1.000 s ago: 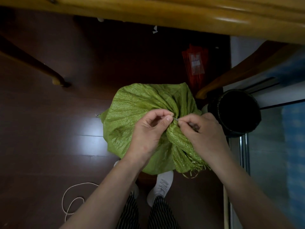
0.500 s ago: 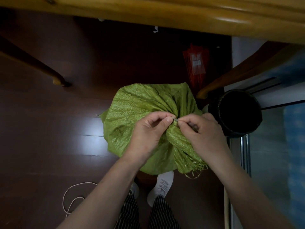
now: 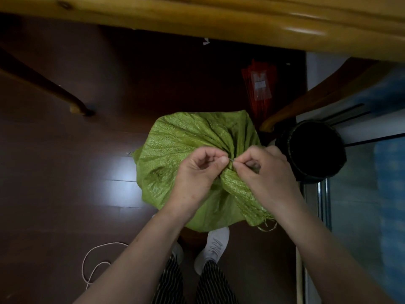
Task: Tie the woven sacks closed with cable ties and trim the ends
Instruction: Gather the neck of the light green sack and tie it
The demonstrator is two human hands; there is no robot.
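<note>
Centrally, the green woven sack [image 3: 175,150] stood on the dark wooden floor [image 3: 65,172], just ahead of the person's feet. Its fabric was gathered into a neck [image 3: 232,178] between the two hands.

The left hand [image 3: 195,172] pinched the cable tie [image 3: 231,159] between thumb and forefinger on the left side of the neck. The right hand [image 3: 267,174] pinched it from the right side. Both grips were closed on the tie, with the fingertips almost meeting.

Only a thin sliver of the tie showed between the fingertips. Whether its tail had entered the locking head could not be determined. The visible run lay left to right across the neck, while the frayed mouth [image 3: 258,212] of the sack trailed toward the person and to the right.

By estimate, the tightening pull would follow that left-to-right line, with both hands equally near.

The floor was hard, level and glossy. A wooden table [image 3: 197,20] overhung the far side. A black bin [image 3: 287,137] stood just right of the sack, a red packet [image 3: 259,84] lay beyond it, and a white cord [image 3: 84,263] lay well apart at lower left.
</note>
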